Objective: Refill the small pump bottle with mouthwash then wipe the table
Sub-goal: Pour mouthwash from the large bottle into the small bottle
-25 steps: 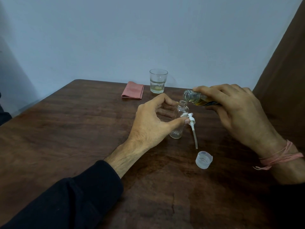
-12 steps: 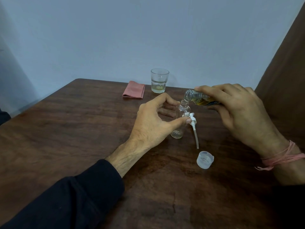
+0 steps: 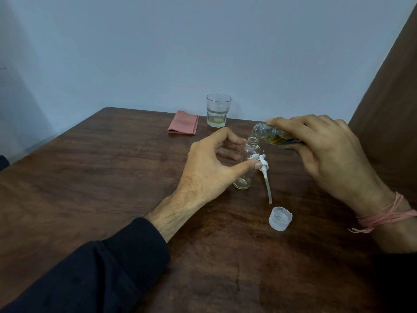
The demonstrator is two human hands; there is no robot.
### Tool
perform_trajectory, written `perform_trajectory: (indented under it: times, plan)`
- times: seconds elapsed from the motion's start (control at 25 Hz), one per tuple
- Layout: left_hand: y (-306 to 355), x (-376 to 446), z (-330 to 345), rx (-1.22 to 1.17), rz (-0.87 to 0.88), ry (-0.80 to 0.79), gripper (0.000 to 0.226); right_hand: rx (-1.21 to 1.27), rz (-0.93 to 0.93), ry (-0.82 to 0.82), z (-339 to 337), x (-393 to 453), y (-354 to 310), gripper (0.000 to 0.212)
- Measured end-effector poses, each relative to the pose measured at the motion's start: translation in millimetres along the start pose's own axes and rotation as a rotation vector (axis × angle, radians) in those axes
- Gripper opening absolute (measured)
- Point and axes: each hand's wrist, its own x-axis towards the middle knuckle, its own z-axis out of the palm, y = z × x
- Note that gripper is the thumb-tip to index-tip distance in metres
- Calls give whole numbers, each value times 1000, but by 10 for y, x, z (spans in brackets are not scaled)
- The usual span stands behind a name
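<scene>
Fingers (image 3: 291, 126) of the right hand (image 3: 334, 154) curl round the mouthwash bottle (image 3: 270, 135), which is tipped almost flat, its open mouth just above and touching-close to the neck of the small pump bottle (image 3: 249, 159). Yellow liquid sits in the lower side of the tipped bottle; can't tell if a stream is running. Left hand (image 3: 209, 168) steadies the small bottle: thumb on the near side, fingers curved round the far side, loose but in contact. Small bottle stands upright on the bench (image 3: 90, 177), mid-bench, with only a thin yellow layer at its base.

Pump head (image 3: 264, 168) with its dip tube lies on the bench just right of the small bottle, by the left thumb tip. Clear screw cap (image 3: 280, 218) lies nearer the person, well apart from both bottles. At the far edge: folded pink cloth (image 3: 183, 125) and beside it a glass (image 3: 218, 110) with a little pale liquid.

Step in hand, my read: pouring, early. Fill looks near zero, wipe not begun.

Next move calls for a bit more tilt with the two mouths aligned; the neck is narrow, so slow flow or it spills down the outside. Left hand needs a firm hold, since the light bottle would tip easily. Then set the big bottle down, refit the pump, cap, fetch the cloth.
</scene>
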Motion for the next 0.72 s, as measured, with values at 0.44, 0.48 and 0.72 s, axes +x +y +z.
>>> perform_trajectory:
  times: [0.44, 0.48, 0.72]
  plan:
    - [-16, 6, 1, 5, 9, 4, 46, 0, -1, 1, -16, -5, -12, 60]
    - [-16, 6, 1, 5, 13, 4, 46, 0, -2, 2, -18, -3, -13, 60]
    - [-20, 3, -1, 14, 21, 5, 46, -13, -6, 7, -14, -4, -8, 61]
